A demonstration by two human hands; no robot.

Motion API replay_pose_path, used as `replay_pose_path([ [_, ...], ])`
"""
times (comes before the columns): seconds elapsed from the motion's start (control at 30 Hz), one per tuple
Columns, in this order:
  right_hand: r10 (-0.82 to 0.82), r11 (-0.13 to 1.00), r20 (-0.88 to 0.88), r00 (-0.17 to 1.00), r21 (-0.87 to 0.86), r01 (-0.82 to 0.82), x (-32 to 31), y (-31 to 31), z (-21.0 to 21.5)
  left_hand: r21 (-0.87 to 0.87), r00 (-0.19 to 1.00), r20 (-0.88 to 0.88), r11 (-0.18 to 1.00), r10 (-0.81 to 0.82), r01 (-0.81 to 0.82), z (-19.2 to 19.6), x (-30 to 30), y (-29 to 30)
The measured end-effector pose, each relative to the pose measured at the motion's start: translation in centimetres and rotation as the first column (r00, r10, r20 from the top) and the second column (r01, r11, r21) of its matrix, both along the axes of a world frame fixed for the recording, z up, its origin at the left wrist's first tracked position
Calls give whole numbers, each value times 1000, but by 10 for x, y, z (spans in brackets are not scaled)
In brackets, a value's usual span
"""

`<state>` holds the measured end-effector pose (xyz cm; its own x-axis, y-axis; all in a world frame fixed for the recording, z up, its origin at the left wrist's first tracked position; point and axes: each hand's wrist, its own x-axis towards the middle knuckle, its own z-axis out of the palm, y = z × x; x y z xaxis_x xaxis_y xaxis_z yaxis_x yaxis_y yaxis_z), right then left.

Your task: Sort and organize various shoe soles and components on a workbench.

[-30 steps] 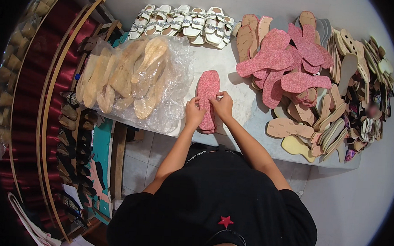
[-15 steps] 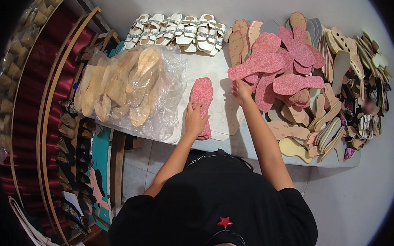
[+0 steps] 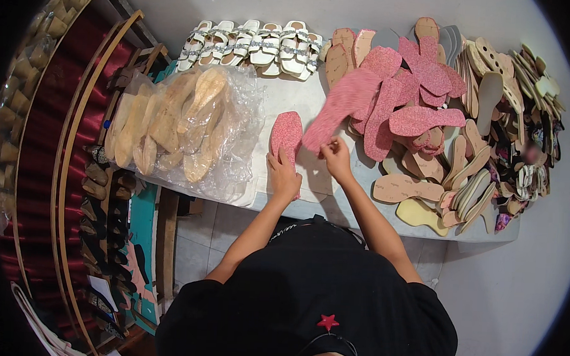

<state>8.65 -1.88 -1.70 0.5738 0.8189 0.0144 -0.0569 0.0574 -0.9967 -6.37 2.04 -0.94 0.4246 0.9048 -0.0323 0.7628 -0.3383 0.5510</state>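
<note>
Pinching the near end of a blurred pink sole piece (image 3: 342, 107) with the right hand (image 3: 337, 158), fingertips almost together, perhaps to bear only on the edge and spare the speckled face. Slanting it toward the pink pile (image 3: 425, 122), overlapping in view; hard to tell whether touching. Laying the left hand (image 3: 285, 180), half open with bent fingers, across the narrower part of a flat pink sole (image 3: 287, 133), likely to steady it on the white table (image 3: 279, 92), squarely before the body; impossible to tell whether gripping or only pressing. Keeping the pink pile just beyond the right hand, seemingly for easy reach, with tan soles (image 3: 408, 188) and a yellow sole (image 3: 420, 216) nearer the front edge. Having a clear plastic bag (image 3: 240, 112) of tan shoe shapes (image 3: 202, 98) at left, and white sandals (image 3: 259, 46) lined up toward the wall, presumably to free the middle.
</note>
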Motion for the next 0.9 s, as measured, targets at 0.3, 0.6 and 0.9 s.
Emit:
replay_pose_path([
  [0.3,291,892,-374,880,-227,-392,-39,-22,12,-171,862,507,979,-7,108,-40,-31,34],
  [0.6,419,801,-291,860,-328,-502,-50,-27,4,-276,785,598,961,164,10,-37,-45,33],
  [0.9,389,789,-184,903,-440,-429,-61,-24,8,-75,871,487,997,57,-24,-28,-48,30],
])
